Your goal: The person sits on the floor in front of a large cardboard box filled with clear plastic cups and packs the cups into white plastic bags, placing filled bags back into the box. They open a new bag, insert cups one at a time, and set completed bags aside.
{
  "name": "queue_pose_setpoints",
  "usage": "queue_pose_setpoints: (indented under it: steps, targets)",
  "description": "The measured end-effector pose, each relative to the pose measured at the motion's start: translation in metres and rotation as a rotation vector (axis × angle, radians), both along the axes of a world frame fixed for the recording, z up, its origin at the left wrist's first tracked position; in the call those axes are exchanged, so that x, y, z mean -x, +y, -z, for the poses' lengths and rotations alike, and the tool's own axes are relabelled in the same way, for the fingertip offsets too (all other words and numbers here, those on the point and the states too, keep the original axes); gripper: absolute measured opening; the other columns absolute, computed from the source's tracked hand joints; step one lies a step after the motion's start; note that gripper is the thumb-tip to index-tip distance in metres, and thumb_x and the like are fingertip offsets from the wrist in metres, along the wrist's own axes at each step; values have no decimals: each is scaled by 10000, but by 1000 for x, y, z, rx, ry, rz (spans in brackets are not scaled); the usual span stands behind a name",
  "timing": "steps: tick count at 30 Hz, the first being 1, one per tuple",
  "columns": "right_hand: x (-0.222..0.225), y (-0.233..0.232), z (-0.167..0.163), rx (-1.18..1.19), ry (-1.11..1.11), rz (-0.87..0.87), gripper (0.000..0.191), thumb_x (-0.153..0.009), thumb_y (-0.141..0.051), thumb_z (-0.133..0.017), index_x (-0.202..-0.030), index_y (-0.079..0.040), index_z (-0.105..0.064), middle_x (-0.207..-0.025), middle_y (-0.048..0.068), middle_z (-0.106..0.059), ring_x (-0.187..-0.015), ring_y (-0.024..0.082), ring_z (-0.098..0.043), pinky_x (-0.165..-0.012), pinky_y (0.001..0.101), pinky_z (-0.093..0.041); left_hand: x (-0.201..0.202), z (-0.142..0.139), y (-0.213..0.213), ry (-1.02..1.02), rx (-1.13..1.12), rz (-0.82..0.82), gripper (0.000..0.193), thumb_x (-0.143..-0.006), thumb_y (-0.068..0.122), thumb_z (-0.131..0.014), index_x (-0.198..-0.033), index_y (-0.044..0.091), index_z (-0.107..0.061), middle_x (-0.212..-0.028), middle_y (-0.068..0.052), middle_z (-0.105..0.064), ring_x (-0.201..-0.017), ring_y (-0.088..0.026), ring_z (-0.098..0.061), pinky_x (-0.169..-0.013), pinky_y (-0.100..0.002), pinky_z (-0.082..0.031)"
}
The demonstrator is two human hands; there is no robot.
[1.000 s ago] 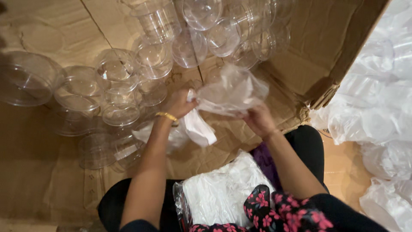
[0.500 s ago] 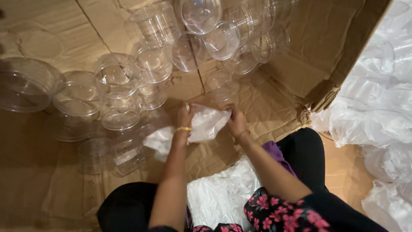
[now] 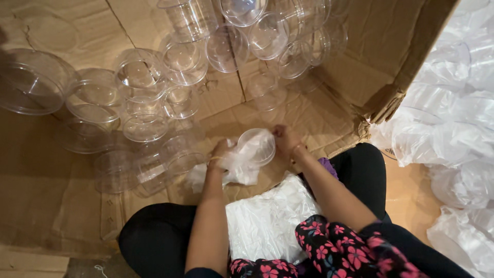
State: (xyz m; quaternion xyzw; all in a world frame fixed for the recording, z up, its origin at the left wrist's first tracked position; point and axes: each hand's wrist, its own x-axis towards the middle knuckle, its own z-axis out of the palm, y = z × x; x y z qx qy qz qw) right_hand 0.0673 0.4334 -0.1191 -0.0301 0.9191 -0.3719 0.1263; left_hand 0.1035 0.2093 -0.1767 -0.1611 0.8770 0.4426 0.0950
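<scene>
Both hands' fingers are clamped on a clear cup (image 3: 257,145) wrapped in plastic film (image 3: 234,167): left hand (image 3: 220,155), right hand (image 3: 287,140), over flattened cardboard (image 3: 309,118).

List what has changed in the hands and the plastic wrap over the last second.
Both hands, left hand and right hand, came down from chest height to the cardboard sheet. The thin plastic bag, held up and spread a second ago, is now bunched, and a clear round container shows in it between the hands. The loose clear containers and the white bag stack stayed put.
</scene>
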Motion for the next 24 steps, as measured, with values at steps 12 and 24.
queue_pose_setpoints:
  steps: [12,24]
  targets:
    - [-14,13,-21,1354,-338,247,221,-1044,-241,-617,-1194,-86,-665,-1115,94,-709,-1012,226,-667,-902,405,-552,2,-13,36,482,48,38,148,-966,198,-700,-1065,87,-694,-918,-178,-718,-848,-379,-691,-722,-438,-528]
    - [-65,230,-98,223,141,-2,268,-1027,-120,-549,-1173,-3,-741,-1101,156,-759,-973,293,-679,-847,382,-542,3,-125,81,586,-361,108,300,-1023,361,-598,-1027,84,-714,-811,-82,-759,-756,-227,-763,-683,-356,-567]
